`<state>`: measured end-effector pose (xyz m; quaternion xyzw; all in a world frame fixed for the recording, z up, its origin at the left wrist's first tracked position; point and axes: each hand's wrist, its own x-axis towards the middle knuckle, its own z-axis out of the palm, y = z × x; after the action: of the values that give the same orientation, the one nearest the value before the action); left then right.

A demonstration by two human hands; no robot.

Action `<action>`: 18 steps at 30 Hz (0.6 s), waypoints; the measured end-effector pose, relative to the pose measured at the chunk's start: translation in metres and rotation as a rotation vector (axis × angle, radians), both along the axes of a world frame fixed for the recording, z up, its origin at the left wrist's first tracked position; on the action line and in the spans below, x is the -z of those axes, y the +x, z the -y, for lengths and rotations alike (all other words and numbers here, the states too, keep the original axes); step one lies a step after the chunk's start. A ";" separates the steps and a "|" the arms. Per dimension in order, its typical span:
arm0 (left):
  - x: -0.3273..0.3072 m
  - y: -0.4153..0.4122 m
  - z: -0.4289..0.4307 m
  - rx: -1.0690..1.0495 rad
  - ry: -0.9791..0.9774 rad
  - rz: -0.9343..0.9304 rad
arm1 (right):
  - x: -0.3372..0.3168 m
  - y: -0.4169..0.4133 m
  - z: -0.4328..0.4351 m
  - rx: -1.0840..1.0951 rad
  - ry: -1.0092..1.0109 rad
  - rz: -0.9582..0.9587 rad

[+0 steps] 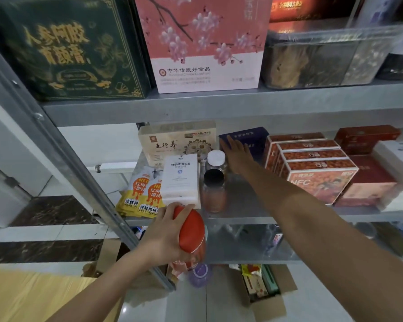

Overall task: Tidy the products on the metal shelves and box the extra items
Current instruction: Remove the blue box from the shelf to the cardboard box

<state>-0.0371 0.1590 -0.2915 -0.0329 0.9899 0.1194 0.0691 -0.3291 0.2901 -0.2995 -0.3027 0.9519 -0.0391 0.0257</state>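
My left hand (164, 233) grips a red tin (191, 231) by its lid, in front of the middle metal shelf (242, 219). My right hand (239, 155) reaches deep onto that shelf, fingers straight and flat against a dark blue box (254, 137). Beside it stand a white-capped bottle (215, 159) and a black-capped jar (214, 189) with pinkish contents. A white box (180, 180), yellow-orange pouches (137, 194) and a beige box (172, 140) fill the shelf's left part.
Stacked red-orange boxes (312, 166) sit right of my right hand. The upper shelf (219, 105) carries a green box (68, 49), a pink blossom box (203, 43) and clear containers (316, 59). An open cardboard box (265, 291) with items stands on the floor.
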 end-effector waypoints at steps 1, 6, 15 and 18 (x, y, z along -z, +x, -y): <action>0.000 -0.001 0.001 0.000 0.003 -0.006 | -0.001 -0.003 0.000 0.007 0.014 -0.006; 0.002 -0.001 0.003 -0.004 0.034 0.003 | -0.004 -0.013 -0.002 0.004 0.087 -0.014; 0.005 -0.001 -0.003 -0.005 0.114 0.071 | 0.000 -0.015 -0.003 0.017 0.149 -0.017; 0.005 0.001 -0.005 -0.001 0.125 0.072 | 0.001 -0.016 0.000 -0.011 0.189 0.027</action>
<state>-0.0366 0.1637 -0.2963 -0.0334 0.9774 0.1797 0.1066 -0.3452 0.2903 -0.3003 -0.3038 0.9492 0.0469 0.0671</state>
